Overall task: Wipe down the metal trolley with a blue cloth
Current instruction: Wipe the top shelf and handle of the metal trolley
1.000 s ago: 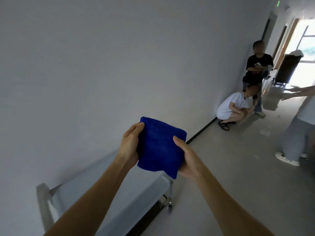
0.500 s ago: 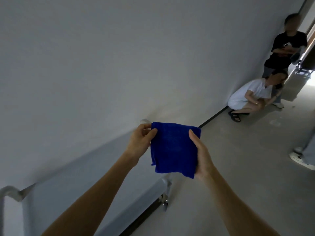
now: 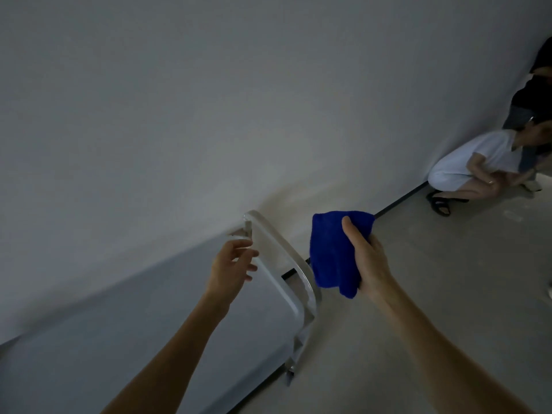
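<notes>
Head view: right hand (image 3: 366, 258) grips blue cloth (image 3: 333, 252) in the air just right of the metal trolley (image 3: 280, 258) handle. Left hand (image 3: 231, 268), fingers loose, at that handle; contact unclear. Open floor (image 3: 418, 294) right. No writing visible.

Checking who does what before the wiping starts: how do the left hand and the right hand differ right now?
The right hand grips the bunched blue cloth; the left hand holds nothing. The right hand's fingers are curled round the cloth, thumb on top; the left hand's fingers are loosely spread. The left hand is by the trolley's metal handle; the right hand is over the floor beside it. Both are bare and raised in front of the person.
</notes>
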`<move>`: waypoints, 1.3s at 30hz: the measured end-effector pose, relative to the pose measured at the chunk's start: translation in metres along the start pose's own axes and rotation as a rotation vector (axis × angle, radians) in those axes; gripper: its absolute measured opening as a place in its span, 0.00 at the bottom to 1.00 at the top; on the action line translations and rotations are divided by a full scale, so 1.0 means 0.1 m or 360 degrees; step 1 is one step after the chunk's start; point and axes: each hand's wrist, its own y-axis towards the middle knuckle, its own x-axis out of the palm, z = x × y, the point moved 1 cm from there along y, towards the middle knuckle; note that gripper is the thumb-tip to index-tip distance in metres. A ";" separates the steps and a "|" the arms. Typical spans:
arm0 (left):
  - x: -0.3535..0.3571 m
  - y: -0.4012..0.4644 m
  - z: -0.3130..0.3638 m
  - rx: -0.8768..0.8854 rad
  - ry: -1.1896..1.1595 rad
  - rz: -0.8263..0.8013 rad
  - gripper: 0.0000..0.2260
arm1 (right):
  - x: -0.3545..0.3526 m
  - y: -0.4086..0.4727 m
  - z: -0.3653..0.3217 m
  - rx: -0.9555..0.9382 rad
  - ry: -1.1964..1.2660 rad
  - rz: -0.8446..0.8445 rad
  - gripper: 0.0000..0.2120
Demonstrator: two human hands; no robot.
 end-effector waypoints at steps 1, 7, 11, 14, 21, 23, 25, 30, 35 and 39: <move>0.00 0.07 -0.07 0.0001 0.0003 -0.0008 0.08 | 0.02 0.10 0.02 -0.0065 -0.0154 0.0020 0.12; 0.07 0.50 -0.55 0.0079 0.0118 -0.0089 0.07 | 0.18 0.74 0.47 -0.0456 -0.0981 0.0122 0.14; 0.15 0.71 -1.05 0.0133 0.0406 -0.0157 0.06 | 0.41 0.98 1.10 -0.0636 -0.1711 -0.0120 0.16; 0.19 0.80 -1.44 0.0228 0.0671 -0.0167 0.07 | 0.50 1.03 1.56 -0.0597 -0.2287 -0.0297 0.28; 0.34 0.92 -2.04 0.0426 0.1322 -0.0307 0.15 | 0.52 1.34 1.50 -0.0578 -0.2247 -0.0340 0.38; 0.43 1.01 -2.19 0.0396 0.1591 -0.0415 0.22 | 0.56 1.39 1.58 -0.0668 -0.2276 -0.0236 0.36; 0.52 1.04 -2.34 0.0325 0.1762 -0.0526 0.26 | 0.53 1.38 1.67 -0.0762 -0.2223 -0.0139 0.38; 0.62 0.96 -2.74 0.0428 0.1975 -0.0476 0.30 | 0.38 1.31 1.84 -0.0950 -0.2072 -0.0001 0.40; 0.65 0.99 -2.84 0.0491 0.2020 -0.0398 0.28 | 0.29 1.18 1.98 -0.1047 -0.1877 0.0158 0.41; 0.66 0.99 -2.87 0.0515 0.2061 -0.0372 0.28 | 0.08 0.95 2.26 -0.1074 -0.1628 0.0370 0.45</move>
